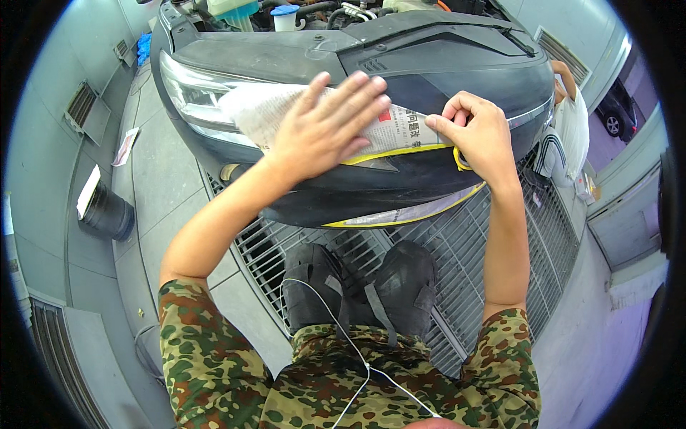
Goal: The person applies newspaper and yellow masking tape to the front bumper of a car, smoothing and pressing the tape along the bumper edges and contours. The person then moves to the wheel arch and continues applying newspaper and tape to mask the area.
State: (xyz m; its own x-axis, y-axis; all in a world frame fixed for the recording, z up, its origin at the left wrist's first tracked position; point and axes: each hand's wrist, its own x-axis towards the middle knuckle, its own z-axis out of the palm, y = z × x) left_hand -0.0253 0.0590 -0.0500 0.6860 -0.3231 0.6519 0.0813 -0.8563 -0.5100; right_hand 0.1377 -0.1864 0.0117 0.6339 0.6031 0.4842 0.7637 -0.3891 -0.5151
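A newspaper sheet [400, 134] lies over the front of a dark car bumper [421, 175], its lower edge lined with yellow masking tape [389, 153]. My left hand [329, 125] is spread flat over the sheet, fingers apart. At the sheet's right end my right hand [475, 132] pinches its edge between thumb and forefinger. A loop of yellow tape [461, 159] shows below that palm; whether the other fingers hold it is hidden. The sheet's left end reaches over the headlight [189, 93]. Lower on the bumper, yellow tape borders another covered strip [400, 213].
The engine bay [321, 11] is uncovered above the bumper. A metal floor grating [493, 264] lies under my legs. A black bin [107, 211] stands by the left wall. At the far right another person [568, 129] is beside the car.
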